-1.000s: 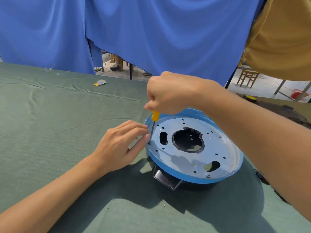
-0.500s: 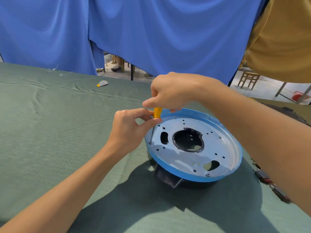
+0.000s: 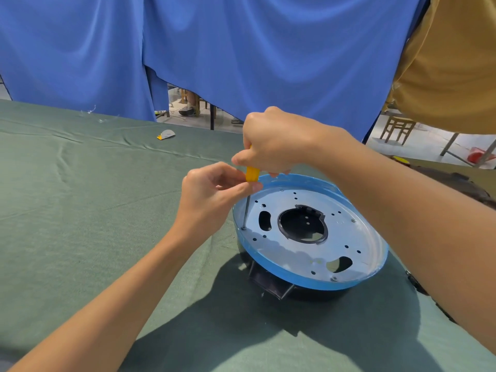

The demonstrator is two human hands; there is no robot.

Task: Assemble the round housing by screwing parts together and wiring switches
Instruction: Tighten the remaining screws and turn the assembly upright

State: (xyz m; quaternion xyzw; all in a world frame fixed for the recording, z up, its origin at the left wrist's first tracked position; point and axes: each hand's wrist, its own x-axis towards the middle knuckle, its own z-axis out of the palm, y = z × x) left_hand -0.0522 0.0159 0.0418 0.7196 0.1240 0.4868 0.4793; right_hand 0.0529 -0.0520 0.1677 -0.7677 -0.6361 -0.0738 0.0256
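The round housing (image 3: 349,237) sits on the green cloth, a blue-rimmed metal plate with a large centre hole over a black base. A yellow-handled screwdriver (image 3: 252,174) stands almost upright, its tip on a screw (image 3: 243,228) at the plate's left edge. My right hand (image 3: 273,140) grips the top of the handle from above. My left hand (image 3: 212,191) pinches the lower end of the handle between thumb and fingers, beside the plate's left rim.
The table (image 3: 80,210) is covered in wrinkled green cloth. A small grey and yellow piece (image 3: 166,134) lies far back. Dark parts (image 3: 453,183) lie at the right behind my arm. Blue curtains hang behind; a person in a mustard shirt (image 3: 451,63) stands at top right.
My left hand rose from resting flat beside the plate to pinching the screwdriver's handle. My right hand has shifted slightly up the handle; the tip stays on the same screw.
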